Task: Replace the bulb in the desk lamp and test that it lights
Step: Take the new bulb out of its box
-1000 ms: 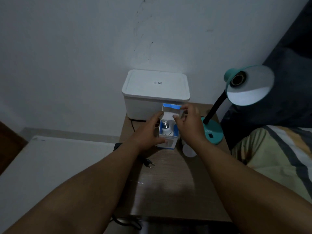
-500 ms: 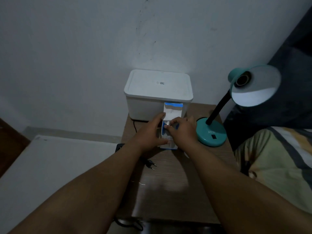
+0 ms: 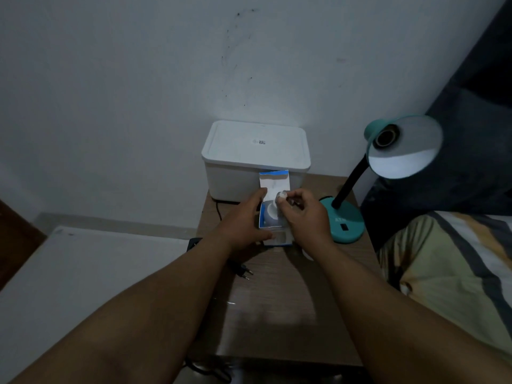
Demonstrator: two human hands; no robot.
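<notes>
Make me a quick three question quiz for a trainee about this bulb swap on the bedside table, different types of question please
1. True or false: the lamp already has a bulb in its socket.
2. Which hand steadies the bulb box? A) left hand B) right hand C) neither
3. Fill in: the right hand pinches the new bulb by its metal ____ end.

Key
1. False: the socket looks empty.
2. A: the left hand holds the box's side on the table.
3. Screw (base): the fingers grip it as the bulb sits partly in the open box.
</notes>
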